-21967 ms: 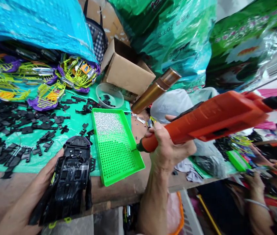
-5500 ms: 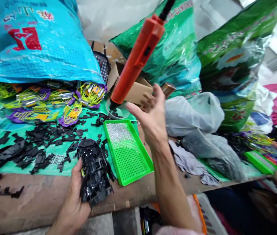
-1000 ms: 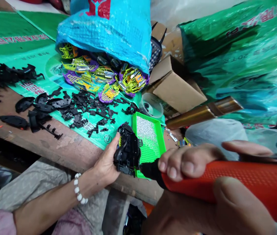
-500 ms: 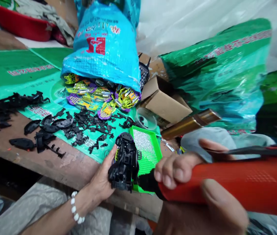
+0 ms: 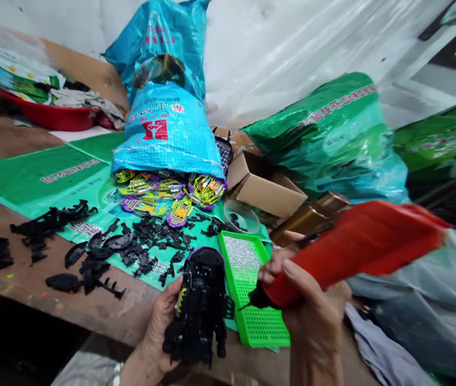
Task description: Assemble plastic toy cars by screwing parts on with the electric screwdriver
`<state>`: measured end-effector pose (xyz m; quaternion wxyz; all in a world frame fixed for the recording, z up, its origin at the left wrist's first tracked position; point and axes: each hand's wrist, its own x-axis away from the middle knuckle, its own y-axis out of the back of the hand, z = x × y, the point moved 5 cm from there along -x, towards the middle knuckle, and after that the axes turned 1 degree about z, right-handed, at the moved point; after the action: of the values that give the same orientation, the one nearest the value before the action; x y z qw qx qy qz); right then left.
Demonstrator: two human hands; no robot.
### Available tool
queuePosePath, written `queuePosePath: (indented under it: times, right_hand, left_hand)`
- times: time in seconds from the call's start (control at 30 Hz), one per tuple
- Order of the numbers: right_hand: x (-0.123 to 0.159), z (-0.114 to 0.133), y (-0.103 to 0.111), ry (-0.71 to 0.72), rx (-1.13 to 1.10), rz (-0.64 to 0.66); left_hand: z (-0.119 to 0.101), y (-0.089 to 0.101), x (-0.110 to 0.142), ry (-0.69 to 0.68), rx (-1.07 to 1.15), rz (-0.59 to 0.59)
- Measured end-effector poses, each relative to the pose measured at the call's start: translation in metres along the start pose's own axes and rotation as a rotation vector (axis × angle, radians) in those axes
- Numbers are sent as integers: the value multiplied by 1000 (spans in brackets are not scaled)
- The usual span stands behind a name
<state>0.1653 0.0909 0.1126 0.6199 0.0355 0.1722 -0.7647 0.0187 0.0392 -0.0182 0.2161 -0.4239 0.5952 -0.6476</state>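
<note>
My left hand grips a black toy car chassis with a purple rim, its underside turned toward me. In my right hand is a red electric screwdriver, its thin bit pointing left over the green tray. The bit is apart from the chassis. Small silvery screws fill the far part of this perforated tray. Loose black plastic parts are spread on the green sheet to the left.
Yellow and purple toy shells spill from a blue sack. A clear round tub, a cardboard box and a gold cylinder stand behind the tray. A red basin sits far left. Green sacks lean at right.
The screwdriver has drawn back from the chassis and tilted, its rear end now up. The chassis is lower and nearer to me. The camera view has shifted upward.
</note>
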Motion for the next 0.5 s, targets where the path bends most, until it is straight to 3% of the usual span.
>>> queuePosePath:
  times: [0.07, 0.2, 0.3, 0.37, 0.43, 0.5]
  right_hand:
    - [-7, -9, 0, 33, 113, -46]
    - [-13, -13, -1, 149, 528, -171]
    - [-1, -19, -6, 196, 670, -230]
    - [19, -30, -13, 189, 677, -228]
    - [45, -50, -26, 132, 699, -120]
    - [74, -73, -49, 121, 713, 103]
  left_hand:
    - [-8, 4, 5, -39, -1, 15]
    - [-29, 8, 18, -127, 24, -65]
    - [-51, 6, 28, -213, 69, -111]
    - [-68, 6, 35, -349, 79, -184]
    - [-80, 8, 40, -466, 64, -262]
    - [-86, 6, 41, -521, 31, -241]
